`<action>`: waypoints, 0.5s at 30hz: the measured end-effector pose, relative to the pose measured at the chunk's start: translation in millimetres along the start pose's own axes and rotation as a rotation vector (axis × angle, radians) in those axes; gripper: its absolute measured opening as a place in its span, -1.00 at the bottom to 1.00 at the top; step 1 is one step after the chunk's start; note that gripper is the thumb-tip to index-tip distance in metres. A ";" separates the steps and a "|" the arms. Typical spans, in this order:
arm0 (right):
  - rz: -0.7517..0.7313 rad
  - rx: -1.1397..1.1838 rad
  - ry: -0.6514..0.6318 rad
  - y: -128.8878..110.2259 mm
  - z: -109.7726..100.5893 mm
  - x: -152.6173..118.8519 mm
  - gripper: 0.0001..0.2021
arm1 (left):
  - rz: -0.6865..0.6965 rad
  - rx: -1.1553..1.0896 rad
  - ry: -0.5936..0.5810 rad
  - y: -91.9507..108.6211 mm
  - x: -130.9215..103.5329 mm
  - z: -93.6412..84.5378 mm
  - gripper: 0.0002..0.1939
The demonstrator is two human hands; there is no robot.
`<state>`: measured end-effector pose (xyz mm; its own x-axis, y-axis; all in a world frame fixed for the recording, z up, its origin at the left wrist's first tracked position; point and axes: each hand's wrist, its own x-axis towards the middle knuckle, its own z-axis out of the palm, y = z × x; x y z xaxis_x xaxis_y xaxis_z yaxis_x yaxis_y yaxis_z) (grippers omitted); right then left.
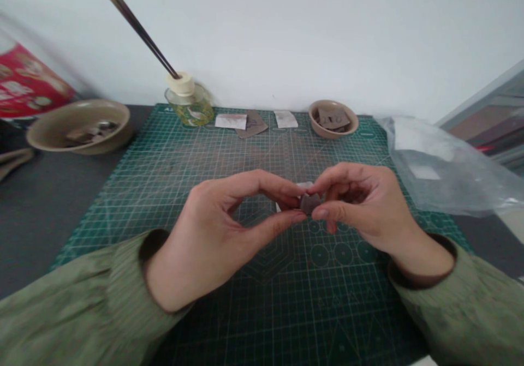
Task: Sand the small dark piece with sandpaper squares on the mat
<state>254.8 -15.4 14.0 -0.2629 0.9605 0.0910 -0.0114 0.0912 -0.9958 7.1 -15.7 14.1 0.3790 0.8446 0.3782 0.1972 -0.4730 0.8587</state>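
Observation:
A small grey-brown piece (310,204) is pinched between both my hands above the cutting mat; its exact kind is too small to make out. My left hand (229,224) grips its left side with thumb and forefinger. On its right side, the thumb and fingertips of my right hand (364,202) close on the same piece. A whitish scrap (305,185) shows behind the fingertips, mostly hidden, and I cannot tell whether it is held or lies on the mat.
The green cutting mat (184,164) carries a reed diffuser (190,101), paper-like scraps (231,121) and a small bowl (327,133) with brownish, marked sheets. To the left stands a larger bowl (88,149) of small pieces; to the right lies a clear plastic bag (442,175). A white wall rises behind.

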 end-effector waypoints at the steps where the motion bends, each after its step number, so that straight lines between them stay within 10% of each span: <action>1: 0.007 0.001 0.002 0.1 0.0 0.0 -0.71 | 0.000 0.000 -0.001 -0.4 -0.2 -0.1 -0.83; 15: -0.039 -0.112 -0.014 2.9 -2.0 -1.0 -0.74 | 0.023 0.050 -0.003 -1.1 0.8 -2.1 -0.84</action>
<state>257.0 -15.6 11.0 -0.2777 0.9520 0.1291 0.0858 0.1584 -0.9836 5.3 -13.9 14.2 0.3866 0.8326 0.3967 0.2336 -0.5045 0.8312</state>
